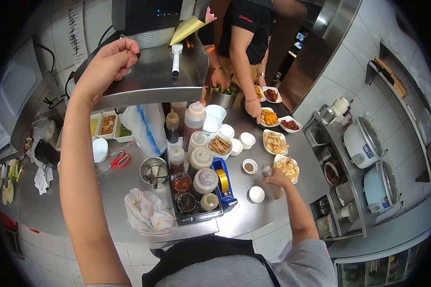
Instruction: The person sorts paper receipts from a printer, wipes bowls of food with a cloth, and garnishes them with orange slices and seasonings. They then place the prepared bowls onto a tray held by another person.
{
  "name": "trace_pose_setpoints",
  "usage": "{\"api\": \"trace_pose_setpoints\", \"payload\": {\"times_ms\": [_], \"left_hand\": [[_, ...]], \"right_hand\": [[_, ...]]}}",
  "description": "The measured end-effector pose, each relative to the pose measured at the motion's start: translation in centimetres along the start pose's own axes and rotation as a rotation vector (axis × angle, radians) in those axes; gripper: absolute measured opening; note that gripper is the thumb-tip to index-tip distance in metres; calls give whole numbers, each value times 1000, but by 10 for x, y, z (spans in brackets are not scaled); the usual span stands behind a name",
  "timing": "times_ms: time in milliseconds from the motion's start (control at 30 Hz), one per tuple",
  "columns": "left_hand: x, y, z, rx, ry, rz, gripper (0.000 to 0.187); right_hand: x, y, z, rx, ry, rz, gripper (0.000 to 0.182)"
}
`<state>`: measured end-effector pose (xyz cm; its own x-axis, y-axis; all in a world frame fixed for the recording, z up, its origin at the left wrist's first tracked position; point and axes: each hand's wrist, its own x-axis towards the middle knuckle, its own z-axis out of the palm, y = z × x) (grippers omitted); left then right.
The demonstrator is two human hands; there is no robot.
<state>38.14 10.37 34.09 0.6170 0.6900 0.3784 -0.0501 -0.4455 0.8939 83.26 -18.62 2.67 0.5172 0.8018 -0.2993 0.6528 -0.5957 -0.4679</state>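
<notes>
My left hand [114, 61] is raised at the upper left, fingers curled in, above the edge of the metal shelf [148, 91]; nothing shows in it. On the right of the counter my right hand [277, 178] is wrapped round a squeeze bottle [267, 171], which stands beside a small empty white bowl [256, 194]. A small cup of dark sauce [249, 166] lies just left of the bottle. Behind my right hand are two white bowls of pale fried food [287, 168], [275, 142].
Co-workers stand across the counter; one's hand [254, 111] is by a bowl of orange food [269, 117]. A tray of sauce bottles [206, 181], a blue tape dispenser [229, 184], a cloth [149, 210] and red scissors [118, 160] occupy the counter. Rice cookers [363, 142] sit at right.
</notes>
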Motion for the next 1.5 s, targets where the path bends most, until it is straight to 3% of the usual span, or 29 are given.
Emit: {"api": "trace_pose_setpoints", "payload": {"times_ms": [33,167,267,367,967,1100,1167,1367,1500], "left_hand": [[0,0,0,0,-5,4,11],[1,-3,-1,-14,-25,23,10],[0,-3,-1,4,-26,39,10],[0,-3,1,36,-15,45,7],[0,-5,-1,51,12,42,11],[0,-4,-2,53,5,35,10],[0,-4,-1,55,-1,38,9],[1,-4,-1,61,-2,45,7],[0,-2,0,39,6,21,7]], "right_hand": [[-7,2,-4,142,-35,-16,56],[-35,5,-11,42,-107,-33,53],[-46,24,3,-199,-231,-82,53],[-64,19,13,-434,-337,21,46],[-62,-5,22,-802,-387,36,38],[-54,25,26,-749,-347,0,41],[-53,34,22,-467,-343,13,48],[-41,24,-7,7,-324,-72,50],[-8,19,-6,-45,-214,-87,52]]}}
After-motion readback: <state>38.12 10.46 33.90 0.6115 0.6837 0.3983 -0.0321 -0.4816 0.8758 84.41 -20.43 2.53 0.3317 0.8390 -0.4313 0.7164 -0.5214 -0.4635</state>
